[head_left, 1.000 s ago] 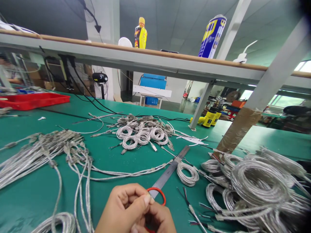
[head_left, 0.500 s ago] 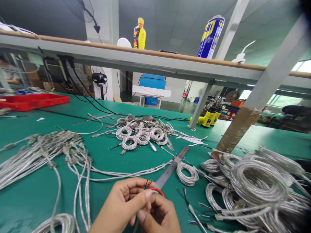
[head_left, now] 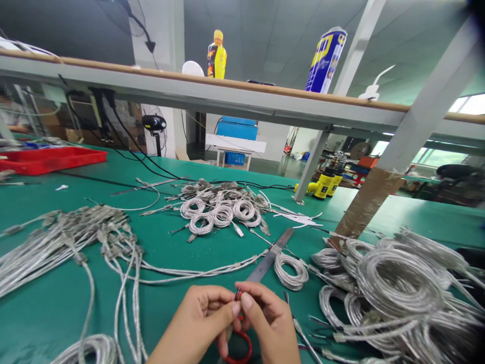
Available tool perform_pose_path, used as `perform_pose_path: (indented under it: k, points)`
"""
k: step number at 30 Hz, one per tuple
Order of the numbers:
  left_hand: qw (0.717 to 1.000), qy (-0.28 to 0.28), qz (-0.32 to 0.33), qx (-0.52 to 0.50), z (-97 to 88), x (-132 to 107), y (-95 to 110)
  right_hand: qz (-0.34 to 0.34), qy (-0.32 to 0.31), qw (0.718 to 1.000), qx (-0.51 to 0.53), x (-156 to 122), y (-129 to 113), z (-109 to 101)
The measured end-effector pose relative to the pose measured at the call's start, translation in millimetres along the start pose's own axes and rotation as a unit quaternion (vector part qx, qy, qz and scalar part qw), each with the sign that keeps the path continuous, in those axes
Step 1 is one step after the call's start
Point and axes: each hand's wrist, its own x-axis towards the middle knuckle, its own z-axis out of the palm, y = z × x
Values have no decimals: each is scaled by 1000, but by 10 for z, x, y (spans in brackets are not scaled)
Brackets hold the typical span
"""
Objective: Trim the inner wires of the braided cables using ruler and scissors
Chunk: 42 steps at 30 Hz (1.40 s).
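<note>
Since the earlier frame, both hands have closed in on each other, and the right hand has risen and moved toward the middle of my view. My left hand [head_left: 195, 323] and right hand [head_left: 269, 321] now meet low in the view, wrists cut off by the bottom edge, fingers curled and thumbs facing. Together they pinch short red and black wire ends [head_left: 238, 294], mostly hidden by the fingertips. Below them hangs a red loop [head_left: 238, 351], partly covered and cut off by the frame edge; I cannot tell what it belongs to. A steel ruler [head_left: 267, 263] lies just past the hands on the green table [head_left: 170, 303], its near end hidden behind the right hand. A small coil of clear-sheathed cable [head_left: 291, 270] sits beside the ruler. Larger coils of the cable [head_left: 397, 288] crowd the right, running out of view.
</note>
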Motion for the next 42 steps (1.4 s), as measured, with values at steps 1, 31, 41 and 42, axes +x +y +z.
perform_pose_path:
  k: [1,31,41,42]
  points:
    - [1000,0,-1,5,3,0,-10,-15,2,1000,-24,9,3,-10]
    - [997,3,-24,71,-1,-36,34,-9,-7,1000,-9,70,-50,-24]
    - [997,-1,-37,62,2,-22,31,52,-7,998,38,35,-23,1]
    - [998,1,-40,53,5,-17,36,78,-10,994,71,31,1,14]
